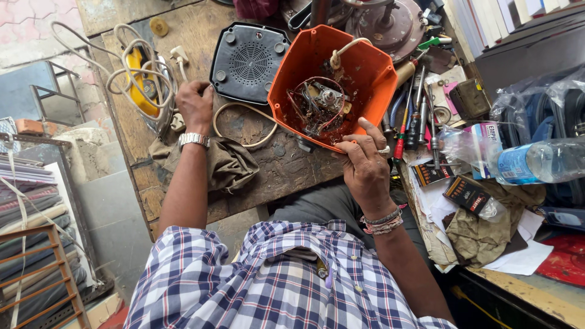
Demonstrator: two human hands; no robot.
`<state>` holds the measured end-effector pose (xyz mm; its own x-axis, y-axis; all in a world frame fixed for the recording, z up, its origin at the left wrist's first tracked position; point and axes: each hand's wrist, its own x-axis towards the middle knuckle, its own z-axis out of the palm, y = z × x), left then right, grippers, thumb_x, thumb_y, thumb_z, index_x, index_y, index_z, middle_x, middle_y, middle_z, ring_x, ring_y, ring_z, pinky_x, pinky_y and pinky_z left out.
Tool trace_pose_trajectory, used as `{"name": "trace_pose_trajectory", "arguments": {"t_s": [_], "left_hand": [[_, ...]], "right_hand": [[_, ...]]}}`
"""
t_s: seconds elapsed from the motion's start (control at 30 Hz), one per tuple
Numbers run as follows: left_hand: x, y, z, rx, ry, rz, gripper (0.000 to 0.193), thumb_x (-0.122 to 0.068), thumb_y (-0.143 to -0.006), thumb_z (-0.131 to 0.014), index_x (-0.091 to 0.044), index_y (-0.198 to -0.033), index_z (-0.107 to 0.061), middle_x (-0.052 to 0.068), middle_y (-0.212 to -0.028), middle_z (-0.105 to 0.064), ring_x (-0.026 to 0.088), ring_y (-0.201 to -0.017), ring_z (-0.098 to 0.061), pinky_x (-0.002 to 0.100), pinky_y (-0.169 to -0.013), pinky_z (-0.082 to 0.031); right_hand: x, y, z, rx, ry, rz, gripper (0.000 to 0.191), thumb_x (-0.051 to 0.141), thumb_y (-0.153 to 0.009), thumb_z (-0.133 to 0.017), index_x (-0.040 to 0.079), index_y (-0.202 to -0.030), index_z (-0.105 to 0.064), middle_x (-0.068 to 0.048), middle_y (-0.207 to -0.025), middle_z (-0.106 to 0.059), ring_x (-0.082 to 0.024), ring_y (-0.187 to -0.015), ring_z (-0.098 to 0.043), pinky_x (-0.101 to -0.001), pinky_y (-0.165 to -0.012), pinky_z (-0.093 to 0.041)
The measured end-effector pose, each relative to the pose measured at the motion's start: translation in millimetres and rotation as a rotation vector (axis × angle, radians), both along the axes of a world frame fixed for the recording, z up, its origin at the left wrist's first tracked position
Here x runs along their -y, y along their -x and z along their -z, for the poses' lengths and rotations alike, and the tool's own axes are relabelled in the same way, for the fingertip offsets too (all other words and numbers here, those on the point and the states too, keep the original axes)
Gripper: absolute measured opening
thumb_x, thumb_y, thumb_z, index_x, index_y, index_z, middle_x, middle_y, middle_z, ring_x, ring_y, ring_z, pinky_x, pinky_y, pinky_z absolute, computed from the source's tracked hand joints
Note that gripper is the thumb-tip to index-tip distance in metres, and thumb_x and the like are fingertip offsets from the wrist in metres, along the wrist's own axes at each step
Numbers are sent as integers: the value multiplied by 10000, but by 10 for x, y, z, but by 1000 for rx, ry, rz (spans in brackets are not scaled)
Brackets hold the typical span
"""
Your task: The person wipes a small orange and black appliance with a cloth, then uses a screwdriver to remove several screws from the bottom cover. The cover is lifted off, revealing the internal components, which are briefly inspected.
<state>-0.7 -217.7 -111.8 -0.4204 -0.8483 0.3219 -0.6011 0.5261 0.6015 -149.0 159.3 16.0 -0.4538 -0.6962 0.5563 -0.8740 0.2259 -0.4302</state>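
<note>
Fingers of right hand (365, 167) gripped near rim of orange housing (365, 73), tilted open, motor and wires (320, 103) exposed just beyond fingertips. Left hand (195, 103) curled closed beside cream cord (137, 79). Black base plate (247, 61) already off, lying between hands; reassembly judged pending.

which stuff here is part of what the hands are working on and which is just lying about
In hand:
- orange housing with motor and wires inside, held by right hand
- black base plate
- cream cord, beside left hand

Lying about:
- yellow iron
- screwdrivers
- water bottle
- brown rag
</note>
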Motion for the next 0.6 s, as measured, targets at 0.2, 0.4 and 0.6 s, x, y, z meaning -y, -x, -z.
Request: {"name": "trace_pose_trajectory", "arguments": {"t_s": [0.2, 0.4, 0.6], "left_hand": [[37, 143, -94, 16, 57, 32, 117, -149, -883, -823, -80, -977, -820, 115, -863, -711, 224, -774, -643, 371, -680, -524], [-16, 394, -152, -85, 70, 80, 100, -178, -955, -799, -78, -950, -794, 85, -835, -718, 182, -728, -624, 325, -638, -505], [78, 1366, -321, -63, 34, 149, 195, -276, -862, -819, -88, -914, -810, 133, -890, -699, 283, -837, -646, 427, -765, -513]], "right_hand": [[-5, -4, -2, -1, -4, 6, 187, 28, -872, -809, 84, -1015, -702, -62, -1107, -691, -341, -1370, -548, -438, -1098, -511], [-22, 11, 17, 5, -12, 0, 190, 81, -861, -822, 83, -1012, -706, -65, -1106, -687, -348, -1361, -541, -454, -1109, -504], [-30, 11, 7, 0, -11, 5, 193, 84, -857, -821, 81, -1012, -707, -71, -1104, -689, -351, -1364, -533, -454, -1107, -502]]}}
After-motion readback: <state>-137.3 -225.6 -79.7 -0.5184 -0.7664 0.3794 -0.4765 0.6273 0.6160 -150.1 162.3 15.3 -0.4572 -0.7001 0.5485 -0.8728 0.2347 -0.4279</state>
